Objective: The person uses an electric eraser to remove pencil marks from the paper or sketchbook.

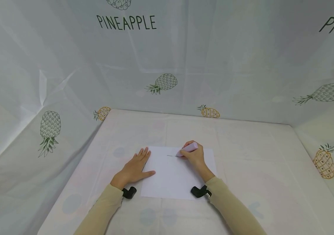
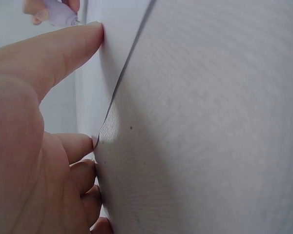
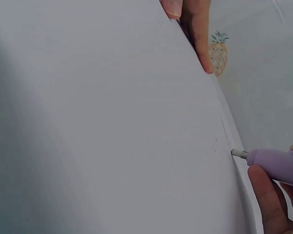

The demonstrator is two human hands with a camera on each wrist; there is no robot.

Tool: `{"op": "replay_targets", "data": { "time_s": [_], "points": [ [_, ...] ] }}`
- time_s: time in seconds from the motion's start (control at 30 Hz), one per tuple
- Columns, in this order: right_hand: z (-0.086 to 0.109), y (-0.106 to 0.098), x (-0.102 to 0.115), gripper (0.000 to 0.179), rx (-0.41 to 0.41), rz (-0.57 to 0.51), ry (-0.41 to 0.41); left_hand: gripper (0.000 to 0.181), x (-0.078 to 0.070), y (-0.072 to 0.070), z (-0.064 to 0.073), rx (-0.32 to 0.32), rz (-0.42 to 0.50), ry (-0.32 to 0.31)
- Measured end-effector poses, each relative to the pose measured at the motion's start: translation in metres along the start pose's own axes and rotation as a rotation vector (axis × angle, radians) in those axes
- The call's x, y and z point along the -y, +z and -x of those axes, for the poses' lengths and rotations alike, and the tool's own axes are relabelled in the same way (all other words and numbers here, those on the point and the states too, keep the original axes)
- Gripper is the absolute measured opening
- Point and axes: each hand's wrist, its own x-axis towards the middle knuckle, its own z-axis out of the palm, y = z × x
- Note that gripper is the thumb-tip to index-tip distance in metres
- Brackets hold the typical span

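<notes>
A white sheet of paper (image 1: 169, 182) lies on the table. My left hand (image 1: 137, 168) rests flat at its left edge, fingers spread and thumb reaching onto the sheet; the left wrist view shows the thumb (image 2: 63, 53) close up. In my right hand (image 1: 195, 156), gripped like a pen, is a chunky lilac electric eraser (image 1: 189, 147). Its pale tip in a metal collar meets the paper in the right wrist view. Just left of the tip runs a short thin dark line (image 1: 170, 155). Small dark specks (image 3: 216, 141) lie near that line in the right wrist view.
A pale cloth covers the table (image 1: 252, 156). Behind and at both sides hang white sheets (image 1: 228, 65) printed with pineapples. Black devices sit at the left wrist (image 1: 129, 193) and the right wrist (image 1: 199, 191).
</notes>
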Motion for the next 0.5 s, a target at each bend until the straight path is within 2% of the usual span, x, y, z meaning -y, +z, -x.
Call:
{"op": "replay_targets", "data": {
  "time_s": [0.23, 0.5],
  "points": [
    [0.0006, 0.0052, -0.0020, 0.025, -0.011, 0.005, -0.046, 0.095, 0.0024, 0.0022, -0.0022, 0.005, -0.009, -0.007],
    [-0.0008, 0.0074, -0.0033, 0.027, 0.005, -0.006, -0.010, 0.095, 0.0005, 0.0012, -0.0014, 0.010, -0.008, -0.012]
  ]
}}
